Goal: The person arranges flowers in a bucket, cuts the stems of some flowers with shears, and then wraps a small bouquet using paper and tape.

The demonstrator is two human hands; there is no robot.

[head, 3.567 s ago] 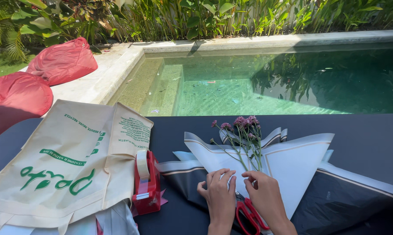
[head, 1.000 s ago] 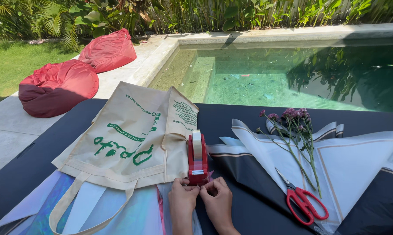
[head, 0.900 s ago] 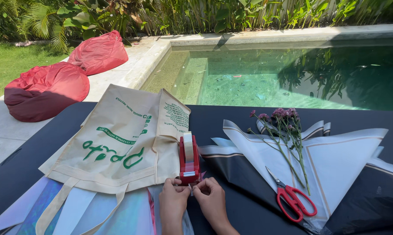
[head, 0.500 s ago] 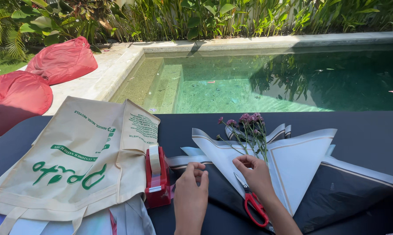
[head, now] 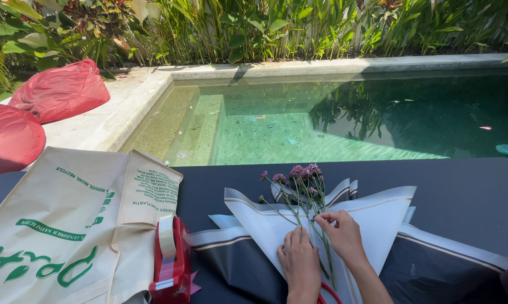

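Shifted from the red tape dispenser back onto thin pink-flowered stems lying loose on smooth white wrapping paper atop the dark tabletop, unwrapped yet; left hand flat, right hand pinching a stem; red-handled scissors just below.

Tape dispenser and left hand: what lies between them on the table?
In the head view, between the red tape dispenser and the left hand lie layered wrapping sheets, dark and white, on the dark table.
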